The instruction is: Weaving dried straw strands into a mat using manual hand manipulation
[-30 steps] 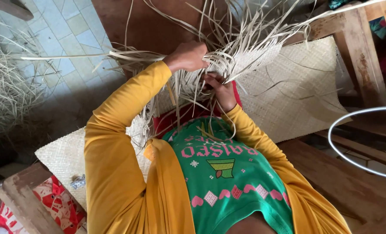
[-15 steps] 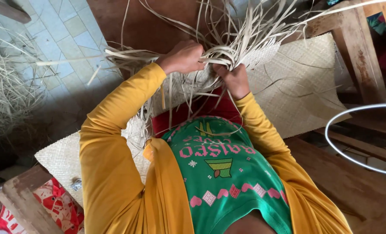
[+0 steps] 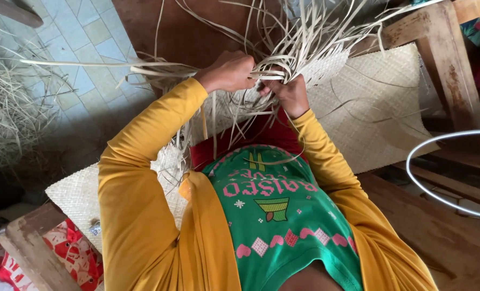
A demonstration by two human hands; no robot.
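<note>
Here, seen from the head camera, the left hand (image 3: 228, 71) closes its grip on a bunch of pale straw strips (image 3: 283, 64), and the right hand (image 3: 289, 95) pinches strands just beside it. The woven mat (image 3: 380, 108) lies beneath both. Weaving looks underway; crossing the gathered strips likely needs steady tension.

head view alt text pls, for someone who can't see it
Seen from above, a person in yellow sleeves grips a bundle of pale loose strips with the left hand and right hand, at the unfinished edge of a woven mat. The mat lies across their lap over a wooden bench; more loose strips lie heaped on the tiled floor.
</note>
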